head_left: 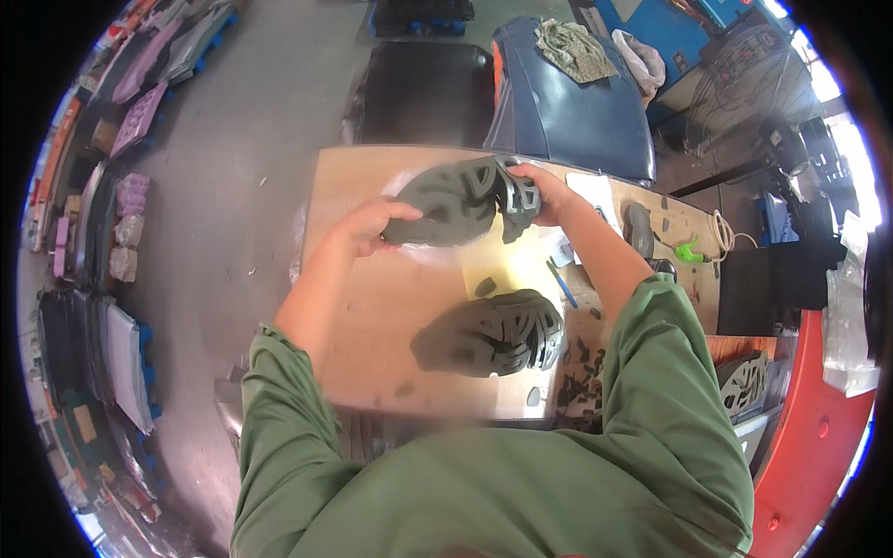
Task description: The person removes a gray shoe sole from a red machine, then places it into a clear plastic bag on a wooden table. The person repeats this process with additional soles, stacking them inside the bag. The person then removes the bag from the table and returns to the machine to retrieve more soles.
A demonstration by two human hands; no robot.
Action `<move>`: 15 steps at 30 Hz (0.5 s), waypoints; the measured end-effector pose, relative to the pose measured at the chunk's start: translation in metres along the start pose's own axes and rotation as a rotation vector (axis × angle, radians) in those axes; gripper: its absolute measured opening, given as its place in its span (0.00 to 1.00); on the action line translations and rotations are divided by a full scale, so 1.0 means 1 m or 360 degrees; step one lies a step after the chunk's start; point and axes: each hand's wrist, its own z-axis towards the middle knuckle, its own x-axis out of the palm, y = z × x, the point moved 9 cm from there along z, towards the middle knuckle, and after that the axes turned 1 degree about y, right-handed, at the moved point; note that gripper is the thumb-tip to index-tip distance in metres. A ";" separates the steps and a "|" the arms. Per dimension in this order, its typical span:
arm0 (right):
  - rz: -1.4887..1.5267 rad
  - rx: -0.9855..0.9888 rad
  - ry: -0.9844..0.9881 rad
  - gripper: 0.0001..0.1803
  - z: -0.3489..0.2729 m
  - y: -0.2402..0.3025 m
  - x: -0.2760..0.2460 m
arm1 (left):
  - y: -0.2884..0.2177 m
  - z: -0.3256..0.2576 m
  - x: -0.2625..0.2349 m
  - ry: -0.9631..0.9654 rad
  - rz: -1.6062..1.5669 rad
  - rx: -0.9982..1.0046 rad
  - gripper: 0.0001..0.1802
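Note:
Over the far part of the wooden table, a dark green moulded foam clog with slotted openings is held between my two hands. My left hand grips its smooth left end, thumb on top and fingers beneath. At the slotted right end, my right hand is closed round the edge. Nearer to me, more dark foam clogs of the same kind lie together on the table; how many cannot be made out. Clear plastic film shows beneath the held clog.
A blue pen-like tool and dark foam scraps lie on the table. Right of them are a bright green clip-like thing and a coiled hose. Beyond stand a black padded seat and a fan.

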 end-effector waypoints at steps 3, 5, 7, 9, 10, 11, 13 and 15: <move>0.0032 -0.0090 0.0054 0.20 0.004 0.002 -0.010 | 0.001 0.014 -0.003 0.0043 -0.0357 0.0121 0.21; -0.0063 -0.0258 -0.0009 0.21 0.002 0.010 -0.020 | 0.003 0.023 -0.006 -0.0047 -0.0556 0.0201 0.21; -0.0045 -0.0301 0.0028 0.25 -0.002 0.013 -0.024 | 0.003 0.033 -0.008 -0.0139 -0.0788 0.0276 0.21; -0.0026 -0.0314 0.0068 0.27 -0.006 0.014 -0.029 | 0.001 0.042 -0.006 -0.0196 -0.0967 0.0337 0.20; 0.0000 -0.0347 0.0076 0.28 -0.007 0.017 -0.031 | 0.000 0.047 -0.005 -0.0221 -0.1026 0.0357 0.20; 0.0037 -0.0381 0.0126 0.28 -0.007 0.019 -0.031 | -0.001 0.052 -0.003 -0.0238 -0.1088 0.0393 0.19; 0.0098 -0.0447 0.0162 0.29 -0.007 0.023 -0.035 | 0.002 0.064 0.004 -0.0250 -0.1210 0.0342 0.19; 0.0145 -0.0518 0.0161 0.30 -0.005 0.025 -0.039 | 0.008 0.077 0.012 -0.0254 -0.1311 0.0309 0.19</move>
